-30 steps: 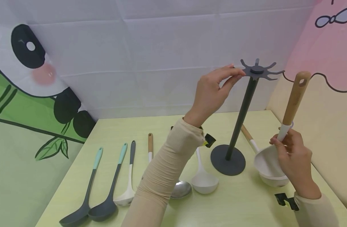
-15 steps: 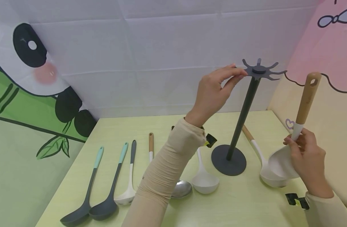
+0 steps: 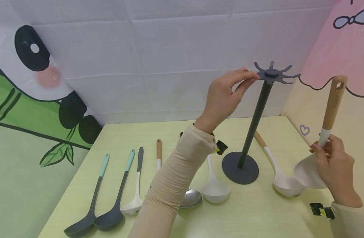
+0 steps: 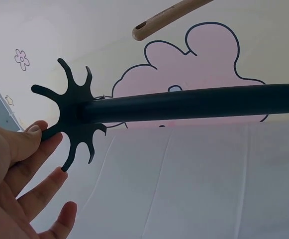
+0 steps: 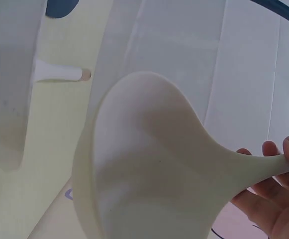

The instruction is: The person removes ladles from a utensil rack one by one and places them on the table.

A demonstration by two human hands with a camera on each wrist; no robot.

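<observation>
With thumb and fingers, my left hand [image 3: 223, 94] pinches one hook arm at the top of a dark utensil stand [image 3: 254, 124]. The left wrist view shows the thumb and forefinger on that hook arm [image 4: 49, 132], the other fingers spread below. At the right, my right hand [image 3: 338, 172] grips the white neck of a ladle [image 3: 333, 107] with a wooden handle. This ladle stands handle up, its white bowl [image 5: 149, 149] hanging low. Just left of it, another white ladle [image 3: 287, 185] with a wooden handle lies on the table, their bowls overlapping slightly in the head view.
On the left lie two dark ladles [image 3: 88, 218] [image 3: 112, 216] with mint handles and a white ladle [image 3: 134, 205] with a grey handle. A metal spoon-like bowl [image 3: 191, 198] and a white ladle [image 3: 216, 191] lie mid-table. My left sleeve hides a wooden-handled utensil [image 3: 159, 150] partly.
My right hand has carried its ladle to the right, uncovering more of the ladle lying beside it. The left hand keeps its pinch on the stand's hook arm.
</observation>
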